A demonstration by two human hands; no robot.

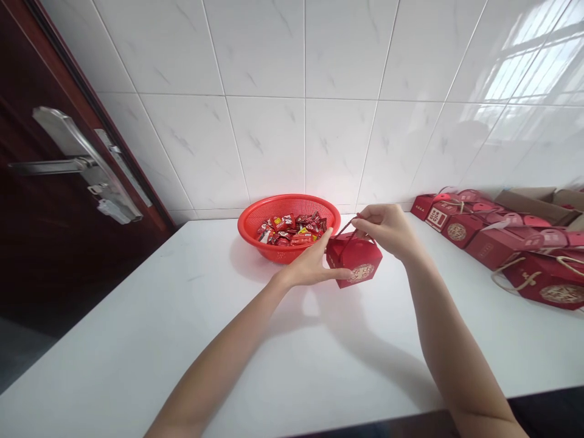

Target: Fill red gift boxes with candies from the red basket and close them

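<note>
A small red gift box [343, 250] with a round gold emblem on its front is tilted a little, over or on the white table. My left hand [310, 263] grips its left side, thumb across the front and fingers at the upper edge. The box's dark red cord [348, 224] runs up from its top, pinched between the thumb and fingers of my right hand [387, 230]. Just behind my left hand stands a red plastic colander [255, 241] holding many wrapped candies [292, 230]. The bottom of the box is partly in shadow, so contact with the table is hard to judge.
More red gift boxes [490, 243] with cord handles line the table's right side, beside an open brown cardboard box [529, 205]. A white tiled wall [274, 140] rises behind the white table [137, 340]. At left is a dark red door [41, 225] with a metal handle.
</note>
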